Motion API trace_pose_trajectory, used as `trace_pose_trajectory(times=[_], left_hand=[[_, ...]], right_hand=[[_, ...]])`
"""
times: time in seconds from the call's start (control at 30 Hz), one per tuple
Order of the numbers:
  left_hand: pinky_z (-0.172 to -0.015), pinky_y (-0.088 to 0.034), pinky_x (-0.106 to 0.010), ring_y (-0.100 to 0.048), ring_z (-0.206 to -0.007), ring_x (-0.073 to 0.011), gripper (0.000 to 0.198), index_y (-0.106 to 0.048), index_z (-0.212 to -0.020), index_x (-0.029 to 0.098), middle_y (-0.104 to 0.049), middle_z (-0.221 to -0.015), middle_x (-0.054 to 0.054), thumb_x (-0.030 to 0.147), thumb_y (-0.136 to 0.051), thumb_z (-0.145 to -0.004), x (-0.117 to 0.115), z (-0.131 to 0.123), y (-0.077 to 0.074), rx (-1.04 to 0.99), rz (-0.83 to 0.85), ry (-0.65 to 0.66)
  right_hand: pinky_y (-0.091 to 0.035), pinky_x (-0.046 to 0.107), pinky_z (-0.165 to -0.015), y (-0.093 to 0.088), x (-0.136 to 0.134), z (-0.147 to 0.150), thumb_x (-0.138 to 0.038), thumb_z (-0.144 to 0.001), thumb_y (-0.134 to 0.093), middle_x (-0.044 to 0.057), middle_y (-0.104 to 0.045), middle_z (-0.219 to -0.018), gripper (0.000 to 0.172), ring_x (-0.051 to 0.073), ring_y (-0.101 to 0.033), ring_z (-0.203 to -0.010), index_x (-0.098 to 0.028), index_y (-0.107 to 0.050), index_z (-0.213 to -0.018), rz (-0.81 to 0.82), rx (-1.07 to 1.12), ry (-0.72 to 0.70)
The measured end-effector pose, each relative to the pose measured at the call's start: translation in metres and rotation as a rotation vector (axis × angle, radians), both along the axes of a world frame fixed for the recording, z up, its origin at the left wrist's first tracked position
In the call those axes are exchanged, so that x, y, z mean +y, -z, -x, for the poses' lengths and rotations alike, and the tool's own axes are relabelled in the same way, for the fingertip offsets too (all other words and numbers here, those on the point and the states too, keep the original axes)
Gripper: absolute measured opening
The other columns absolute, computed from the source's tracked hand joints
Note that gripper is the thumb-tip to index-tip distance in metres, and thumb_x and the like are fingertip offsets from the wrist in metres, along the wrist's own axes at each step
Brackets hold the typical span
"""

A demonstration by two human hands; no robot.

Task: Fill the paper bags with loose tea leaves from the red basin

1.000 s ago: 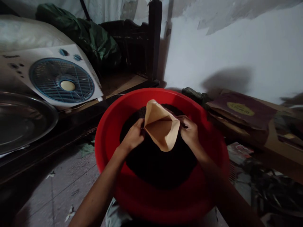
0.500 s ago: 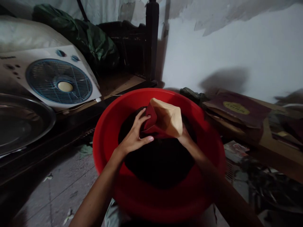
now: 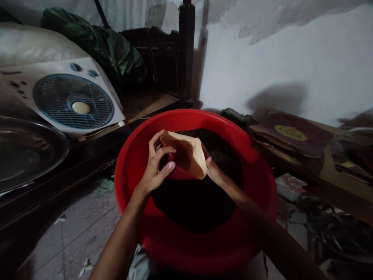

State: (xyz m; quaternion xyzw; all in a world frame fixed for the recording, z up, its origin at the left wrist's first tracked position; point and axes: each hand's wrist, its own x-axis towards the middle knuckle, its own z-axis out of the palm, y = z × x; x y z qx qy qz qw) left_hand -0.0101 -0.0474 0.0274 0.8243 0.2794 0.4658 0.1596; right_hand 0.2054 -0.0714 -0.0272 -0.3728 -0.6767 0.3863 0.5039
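Note:
A big red plastic basin (image 3: pixel 151 128) sits in front of me, filled with a dark heap of loose material (image 3: pixel 198 198). Over the heap I hold a paper bag (image 3: pixel 188 155), tan on the inside and red on the outside, with its mouth open. My left hand (image 3: pixel 154 165) grips the bag's left edge, thumb and fingers wrapped round it. My right hand (image 3: pixel 214 173) holds the bag's right side; its fingers are mostly hidden behind the bag.
A white box fan (image 3: pixel 72 101) leans at the left beside a metal basin (image 3: pixel 26 151). Dark wooden furniture (image 3: pixel 175 50) with a green cloth (image 3: pixel 116 50) stands behind. Flat dark red packets (image 3: pixel 291 134) and clutter lie on a ledge at the right.
The bag has moved left and down toward the dark heap. Both hands shifted left with it, and my left fingers now curl over the bag's edge.

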Motion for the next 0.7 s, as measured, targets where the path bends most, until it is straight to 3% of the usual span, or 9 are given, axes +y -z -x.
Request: trace_pose_trajectory(times=[0.07, 0.13, 0.2, 0.3, 0.37, 0.47, 0.53, 0.63, 0.7], left_hand=[[-0.112, -0.035, -0.055, -0.036, -0.139, -0.0315, 0.036, -0.062, -0.103, 0.026, -0.029, -0.154, -0.006, 0.057, -0.048, -0.092, -0.002, -0.001, 0.0, -0.004, -0.015, -0.025], [-0.106, -0.041, -0.052, -0.043, -0.13, -0.0305, 0.035, -0.064, -0.101, 0.025, -0.033, -0.15, -0.008, 0.056, -0.054, -0.088, -0.005, -0.002, 0.0, 0.019, -0.038, -0.031], [-0.099, -0.044, -0.049, -0.049, -0.118, -0.0277, 0.034, -0.064, -0.106, 0.025, -0.041, -0.143, -0.01, 0.052, -0.058, -0.087, -0.008, -0.004, -0.001, 0.075, -0.07, -0.018], [-0.093, -0.045, -0.045, -0.053, -0.108, -0.0245, 0.029, -0.064, -0.105, 0.023, -0.054, -0.129, -0.01, 0.046, -0.053, -0.091, -0.009, -0.007, 0.001, 0.126, -0.128, 0.012], [-0.09, -0.045, -0.042, -0.056, -0.105, -0.0229, 0.024, -0.065, -0.098, 0.021, -0.06, -0.121, -0.01, 0.039, -0.05, -0.094, -0.007, -0.009, 0.004, 0.118, -0.163, -0.011], [-0.08, -0.045, -0.035, -0.061, -0.09, -0.0186, 0.018, -0.064, -0.089, 0.018, -0.068, -0.101, -0.007, 0.03, -0.051, -0.095, -0.001, -0.013, 0.011, 0.16, -0.181, -0.142], [-0.075, -0.043, -0.034, -0.061, -0.081, -0.0173, 0.018, -0.063, -0.085, 0.019, -0.069, -0.087, -0.004, 0.028, -0.052, -0.094, 0.002, -0.015, 0.015, 0.24, -0.168, -0.226], [-0.076, -0.045, -0.034, -0.062, -0.081, -0.0184, 0.011, -0.064, -0.093, 0.02, -0.07, -0.089, -0.003, 0.021, -0.053, -0.089, 0.006, -0.017, 0.018, 0.356, -0.112, -0.241], [-0.08, -0.048, -0.034, -0.064, -0.088, -0.0194, 0.025, -0.062, -0.103, 0.02, -0.069, -0.097, -0.004, 0.012, -0.05, -0.083, 0.007, -0.016, 0.019, 0.388, -0.051, -0.22]], right_hand=[[-0.038, 0.044, -0.115, -0.001, -0.005, -0.002, -0.06, -0.095, -0.04, 0.007, -0.033, -0.161, 0.077, 0.023, -0.041, -0.143, -0.03, -0.009, -0.158, 0.088, 0.233, -0.144], [-0.037, 0.045, -0.116, -0.001, -0.007, -0.003, -0.047, -0.09, -0.054, 0.005, -0.037, -0.159, 0.079, 0.024, -0.044, -0.141, -0.032, -0.015, -0.157, 0.176, 0.344, -0.213], [-0.04, 0.045, -0.114, 0.001, -0.006, -0.003, -0.034, -0.088, -0.052, 0.003, -0.045, -0.154, 0.075, 0.024, -0.051, -0.135, -0.032, -0.021, -0.156, 0.262, 0.362, -0.197], [-0.043, 0.047, -0.111, 0.004, -0.002, -0.002, -0.029, -0.088, -0.044, 0.001, -0.051, -0.15, 0.071, 0.024, -0.056, -0.129, -0.033, -0.023, -0.156, 0.342, 0.337, -0.131], [-0.035, 0.047, -0.117, 0.007, 0.0, -0.001, -0.03, -0.088, -0.048, -0.002, -0.047, -0.153, 0.069, 0.023, -0.049, -0.137, -0.034, -0.029, -0.155, 0.339, 0.261, -0.106], [-0.019, 0.043, -0.125, 0.013, 0.002, 0.0, -0.037, -0.089, -0.058, -0.006, -0.038, -0.158, 0.066, 0.021, -0.03, -0.149, -0.037, -0.037, -0.151, 0.31, 0.116, -0.097], [-0.016, 0.044, -0.126, 0.018, 0.002, 0.001, -0.044, -0.092, -0.058, -0.006, -0.037, -0.159, 0.063, 0.02, -0.027, -0.15, -0.037, -0.038, -0.151, 0.315, 0.069, -0.07], [-0.025, 0.045, -0.123, 0.022, 0.004, 0.002, -0.049, -0.092, -0.057, -0.003, -0.042, -0.156, 0.06, 0.022, -0.037, -0.145, -0.036, -0.042, -0.148, 0.314, 0.075, -0.01], [-0.035, 0.045, -0.118, 0.024, 0.006, 0.001, -0.051, -0.091, -0.058, 0.0, -0.051, -0.149, 0.058, 0.023, -0.05, -0.136, -0.034, -0.047, -0.146, 0.305, 0.08, 0.01]])
